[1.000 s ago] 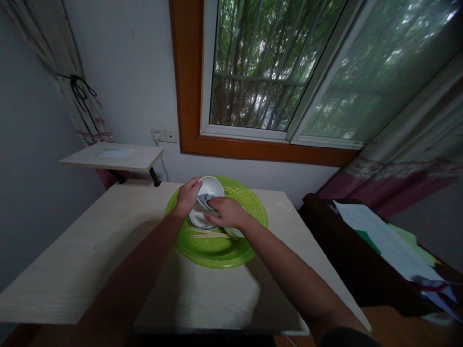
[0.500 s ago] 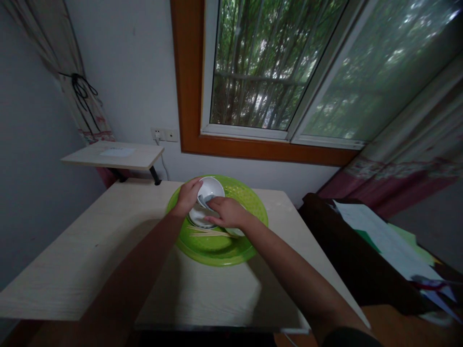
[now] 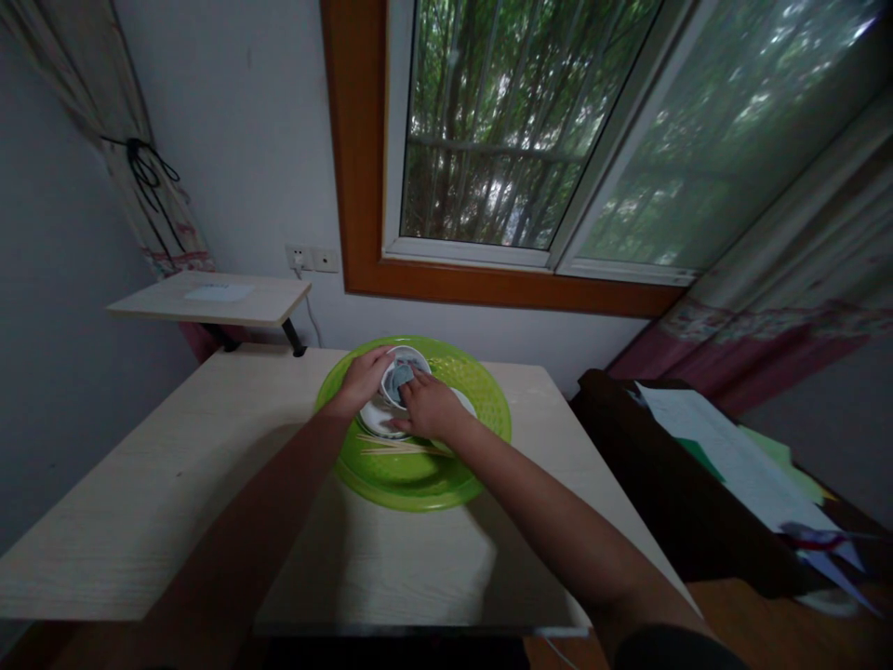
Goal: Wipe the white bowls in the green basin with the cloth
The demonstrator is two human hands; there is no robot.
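Observation:
My left hand (image 3: pixel 363 381) grips the left rim of a small white bowl (image 3: pixel 411 354), its fingers closed around the edge. Pressed into that bowl is a grey-blue cloth (image 3: pixel 400 380), under the fingers of my right hand (image 3: pixel 433 409). A second white bowl (image 3: pixel 379 419) sits just below, partly covered by the hands. Behind my right hand the edge of another white dish (image 3: pixel 464 401) shows. Pale chopsticks (image 3: pixel 391 447) lie in front of the bowls. All of these are in a round green plastic basin (image 3: pixel 411 500).
The basin stands on a pale wooden table (image 3: pixel 405 568) against the wall. A small raised shelf (image 3: pixel 269 302) with a paper label is at the back left. To the right, papers (image 3: pixel 726 456) lie on a dark brown piece of furniture (image 3: pixel 628 475). A window (image 3: pixel 509 140) is ahead.
My right hand has pushed the cloth deeper into the bowl, where it now covers more of the inside. The bowl has tilted slightly, while my left hand keeps its hold.

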